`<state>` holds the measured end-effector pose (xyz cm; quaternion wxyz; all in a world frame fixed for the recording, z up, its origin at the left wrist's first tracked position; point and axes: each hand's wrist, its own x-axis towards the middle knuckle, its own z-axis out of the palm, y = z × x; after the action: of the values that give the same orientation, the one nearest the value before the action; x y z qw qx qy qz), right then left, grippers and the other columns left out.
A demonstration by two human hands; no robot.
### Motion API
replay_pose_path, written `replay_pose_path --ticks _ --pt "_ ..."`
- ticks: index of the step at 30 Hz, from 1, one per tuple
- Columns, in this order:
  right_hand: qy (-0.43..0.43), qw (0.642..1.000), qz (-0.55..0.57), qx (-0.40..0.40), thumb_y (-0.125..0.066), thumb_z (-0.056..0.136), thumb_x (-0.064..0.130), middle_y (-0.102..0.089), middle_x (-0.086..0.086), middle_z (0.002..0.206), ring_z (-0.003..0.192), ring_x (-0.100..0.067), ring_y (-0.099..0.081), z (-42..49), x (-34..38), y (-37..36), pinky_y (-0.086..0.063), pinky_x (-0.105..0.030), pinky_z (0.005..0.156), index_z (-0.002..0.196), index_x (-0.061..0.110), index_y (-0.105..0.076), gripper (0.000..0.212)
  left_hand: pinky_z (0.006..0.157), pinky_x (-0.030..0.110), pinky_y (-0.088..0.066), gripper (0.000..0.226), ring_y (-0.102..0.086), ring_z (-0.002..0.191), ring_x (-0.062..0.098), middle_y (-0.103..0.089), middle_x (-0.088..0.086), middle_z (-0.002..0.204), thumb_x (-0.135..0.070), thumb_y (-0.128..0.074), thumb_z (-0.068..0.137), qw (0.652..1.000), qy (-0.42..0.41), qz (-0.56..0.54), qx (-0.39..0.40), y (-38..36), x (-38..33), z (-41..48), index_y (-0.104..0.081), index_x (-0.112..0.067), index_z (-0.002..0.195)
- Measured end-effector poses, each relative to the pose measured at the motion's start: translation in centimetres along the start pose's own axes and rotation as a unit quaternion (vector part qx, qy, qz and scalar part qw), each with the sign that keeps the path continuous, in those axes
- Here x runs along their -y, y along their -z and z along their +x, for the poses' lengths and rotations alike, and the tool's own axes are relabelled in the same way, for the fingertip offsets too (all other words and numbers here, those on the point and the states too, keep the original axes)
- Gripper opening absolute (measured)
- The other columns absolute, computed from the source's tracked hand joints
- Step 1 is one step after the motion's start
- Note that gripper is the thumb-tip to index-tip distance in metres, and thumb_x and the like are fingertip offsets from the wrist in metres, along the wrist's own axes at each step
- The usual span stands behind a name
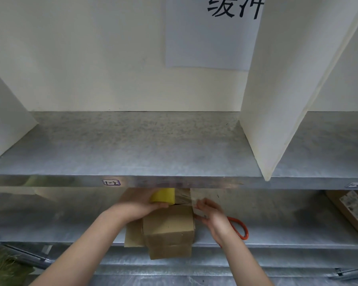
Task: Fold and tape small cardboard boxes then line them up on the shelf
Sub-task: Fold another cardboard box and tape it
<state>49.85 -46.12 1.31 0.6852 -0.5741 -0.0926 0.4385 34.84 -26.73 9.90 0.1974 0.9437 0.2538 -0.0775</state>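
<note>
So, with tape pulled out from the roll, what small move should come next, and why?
Probably lay the tape strip down across the cardboard box: the left hand holds the tape roll at its far edge, the right hand holds the strip's free end at its right side.

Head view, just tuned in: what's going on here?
A person is taping a box on the lower shelf. The left hand grips the tape roll at the box's far top edge. The right hand, which is blurred, seems to pinch the pulled-out strip with its fingers. Orange scissors lie on the shelf behind that hand. The box sits on flat cardboard at the shelf's front edge.
</note>
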Motion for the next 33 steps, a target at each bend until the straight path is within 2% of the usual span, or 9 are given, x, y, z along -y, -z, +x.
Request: replay_pose_path --ticks 3,6,11,14,18,24,28,30,33 --pt "-0.007 1.0 -0.002 -0.027 -0.058 0.093 0.004 -0.063 -0.001 0.071 0.079 -0.016 -0.067 0.5 -0.1 -0.2 -0.058 -0.047 0.083 0.067 0.014 -0.058 0.028 0.064 0.012 -0.036 0.048 -0.053 0.083 -0.005 -0.059 -0.024 0.096 -0.083 -0.053 0.068 0.997 0.025 -0.07 0.028 0.3 -0.7 0.0 -0.048 -0.052 0.103" --pt "-0.031 0.998 0.003 -0.058 -0.056 0.094 0.002 -0.061 -0.003 0.071 0.083 -0.019 -0.063 0.9 -0.8 -0.3 -0.058 -0.046 0.082 0.068 0.012 -0.055 0.028 0.058 0.014 -0.035 0.05 -0.05 0.074 -0.006 -0.055 -0.025 0.083 -0.084 -0.055 0.061 0.996 0.056 -0.06 0.029 0.3 -1.2 0.4 -0.048 -0.049 0.096" --pt "-0.086 0.99 0.053 -0.094 -0.053 0.095 0.0 -0.063 -0.01 0.086 0.085 -0.022 -0.063 1.1 -2.1 -0.3 -0.054 -0.044 0.089 0.081 0.007 -0.059 0.017 0.062 0.018 -0.035 0.065 -0.049 0.084 0.007 -0.054 -0.017 0.103 -0.079 -0.058 0.068 0.997 0.068 -0.021 0.025 -0.8 -1.7 1.1 -0.049 -0.044 0.121" --pt "-0.095 0.987 0.095 -0.083 -0.052 0.096 0.0 -0.063 -0.012 0.095 0.097 -0.025 -0.062 1.1 -2.6 0.5 -0.053 -0.043 0.09 0.097 0.004 -0.061 0.01 0.068 0.022 -0.041 0.063 -0.052 0.085 0.01 -0.06 -0.011 0.109 -0.078 -0.055 0.072 0.996 0.082 -0.009 0.036 -1.1 -1.6 1.5 -0.052 -0.038 0.121" --pt "-0.104 0.991 0.041 -0.075 -0.055 0.095 0.007 -0.064 -0.01 0.095 0.097 -0.022 -0.063 0.7 -3.4 1.2 -0.051 -0.035 0.084 0.096 0.004 -0.063 0.008 0.068 0.022 -0.039 0.056 -0.05 0.084 0.009 -0.053 -0.014 0.099 -0.075 -0.053 0.076 0.996 0.076 -0.025 0.047 -1.6 -1.4 1.9 -0.051 -0.039 0.118" --pt "-0.136 0.985 -0.054 -0.089 -0.058 0.096 0.021 -0.058 -0.013 0.132 0.113 -0.021 -0.055 1.3 -5.7 -0.2 -0.038 -0.039 0.102 0.135 0.008 -0.05 0.042 0.059 0.011 -0.03 0.044 -0.044 0.074 -0.003 -0.052 -0.016 0.1 -0.068 -0.054 0.083 0.996 0.045 -0.038 0.066 -2.4 -2.1 2.6 -0.052 -0.037 0.114" --pt "-0.12 0.986 -0.09 -0.078 -0.062 0.093 0.032 -0.065 -0.009 0.116 0.112 -0.025 -0.059 2.1 -6.0 -0.6 -0.042 -0.045 0.105 0.112 0.007 -0.057 0.032 0.067 0.012 -0.034 0.043 -0.046 0.091 0.003 -0.048 -0.019 0.109 -0.066 -0.059 0.081 0.991 0.045 -0.098 0.074 -2.3 -1.7 2.7 -0.042 -0.047 0.116" --pt "-0.093 0.974 -0.16 -0.133 -0.07 0.088 0.037 -0.059 -0.004 0.107 0.104 -0.023 -0.057 2.3 -6.2 -0.4 -0.047 -0.038 0.095 0.11 0.013 -0.046 0.04 0.074 0.017 -0.036 0.048 -0.047 0.097 0.004 -0.049 -0.018 0.115 -0.065 -0.061 0.081 0.99 0.039 -0.114 0.068 -2.2 -1.6 2.9 -0.042 -0.046 0.12" --pt "0.035 0.951 -0.234 -0.198 -0.078 0.082 0.03 -0.063 0.004 0.1 0.096 -0.015 -0.064 1.1 -6.5 -0.2 -0.052 -0.028 0.079 0.108 0.021 -0.053 0.037 0.075 0.016 -0.035 0.056 -0.046 0.098 0.003 -0.047 -0.02 0.114 -0.066 -0.062 0.08 0.991 0.038 -0.112 0.06 -2.3 -1.7 2.8 -0.043 -0.043 0.128"
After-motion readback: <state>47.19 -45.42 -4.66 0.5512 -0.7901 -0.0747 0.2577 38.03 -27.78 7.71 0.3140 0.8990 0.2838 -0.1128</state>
